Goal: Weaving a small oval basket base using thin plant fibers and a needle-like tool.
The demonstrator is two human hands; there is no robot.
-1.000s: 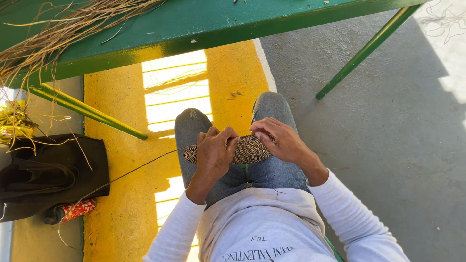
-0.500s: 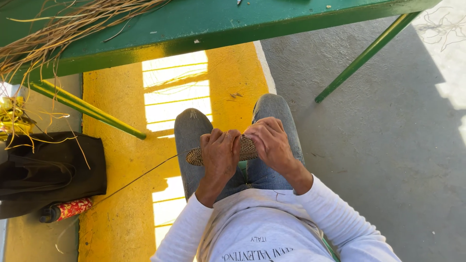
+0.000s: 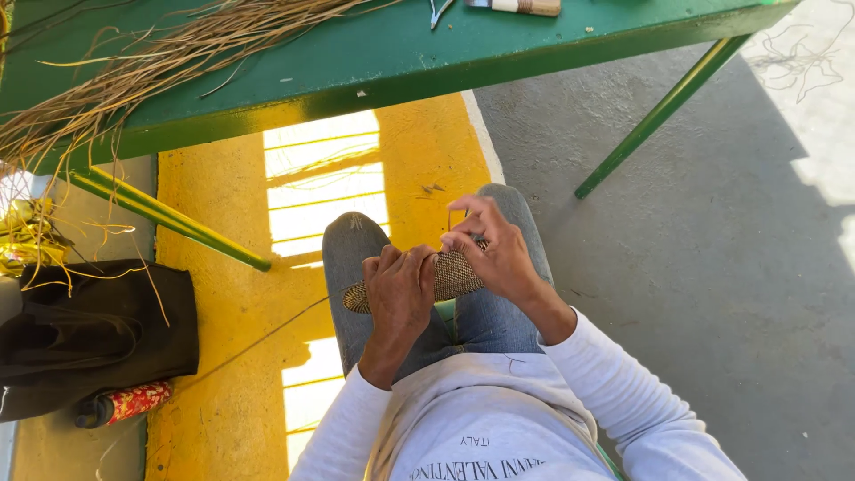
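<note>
Green tabletop [image 3: 427,53] w/ green legs across top of view. On it: loose heap of dry straw fibres [image 3: 169,62] at left, strands hanging over the edge; a pale tool handle [image 3: 525,7] near far edge, mostly cut off. Floor [image 3: 712,267] grey concrete at right, yellow-painted at left. On floor by wall: black bag [image 3: 89,334], red patterned bottle [image 3: 125,403] lying just beside it.

A bundle of dry tan straw fibres [image 3: 169,62] lies across the green metal desk [image 3: 401,62], while a black fabric bag [image 3: 89,334] sits on the floor beside a red patterned bottle [image 3: 125,405].
</note>
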